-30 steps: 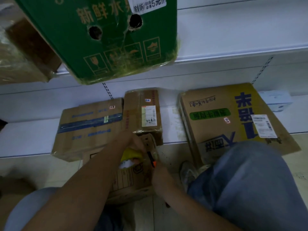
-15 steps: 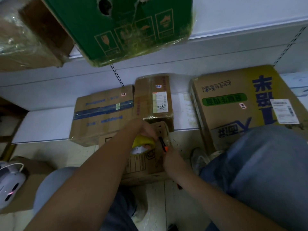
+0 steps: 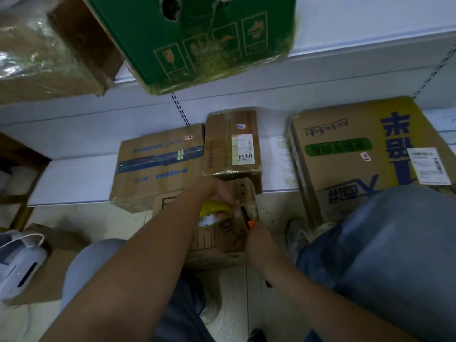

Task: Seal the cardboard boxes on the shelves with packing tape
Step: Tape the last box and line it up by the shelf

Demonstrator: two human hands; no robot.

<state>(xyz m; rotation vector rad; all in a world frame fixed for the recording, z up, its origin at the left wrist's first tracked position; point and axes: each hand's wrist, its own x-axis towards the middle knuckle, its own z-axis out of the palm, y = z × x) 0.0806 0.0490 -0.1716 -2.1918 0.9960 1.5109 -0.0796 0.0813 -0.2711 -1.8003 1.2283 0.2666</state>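
A person crouched over a small brown cardboard box (image 3: 222, 239) on the pale tiled floor (image 3: 237, 299), just before a low white shelf (image 3: 74, 178). The left hand (image 3: 216, 191) gripped a yellow packing tape roll (image 3: 213, 210) on the box top. The right hand (image 3: 259, 240) held a black and orange cutter (image 3: 246, 217) beside the roll. Three more brown cardboard boxes (image 3: 160, 166) sat on the shelf behind.

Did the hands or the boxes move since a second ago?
Hardly. The view swung left, bringing a white device into sight. The left hand still holds the yellow tape roll on the small box; the right hand still grips the orange-tipped cutter. The shelf boxes stayed put.
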